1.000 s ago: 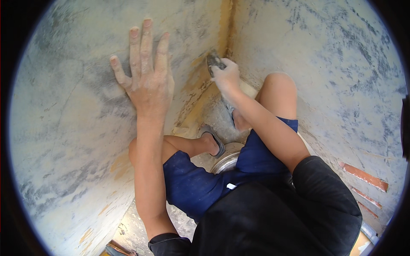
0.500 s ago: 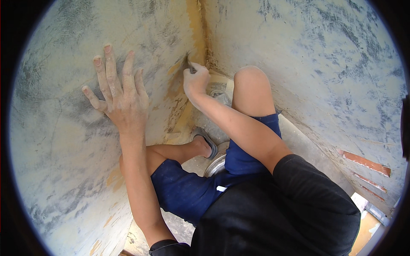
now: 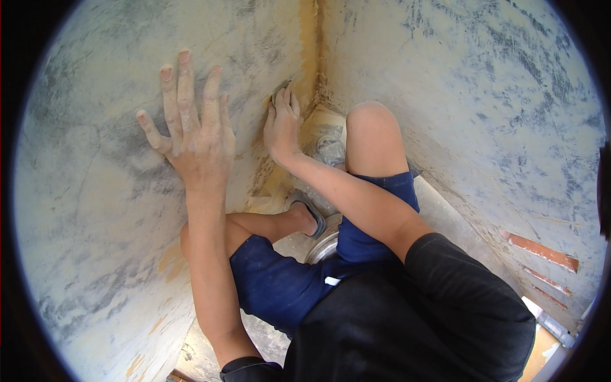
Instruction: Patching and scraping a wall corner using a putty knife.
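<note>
My left hand (image 3: 194, 134) lies flat with fingers spread on the pale, grey-streaked left wall (image 3: 95, 191). My right hand (image 3: 283, 124) presses a small grey piece, likely sandpaper (image 3: 279, 91), against that wall just left of the yellowish corner seam (image 3: 312, 63); most of the piece is hidden under my fingers. I am crouched in the corner in dark blue shorts (image 3: 280, 280) and a black shirt, one knee (image 3: 372, 121) raised toward the right wall.
The right wall (image 3: 484, 95) is pale with dark streaks. A sandal (image 3: 312, 213) is on my foot, beside a round metal object (image 3: 321, 245) on the dusty floor. Reddish brick strips (image 3: 541, 251) show at lower right.
My right hand has slid up and left along the wall by the corner seam. My left hand stays flat on the left wall; the view has shifted.
</note>
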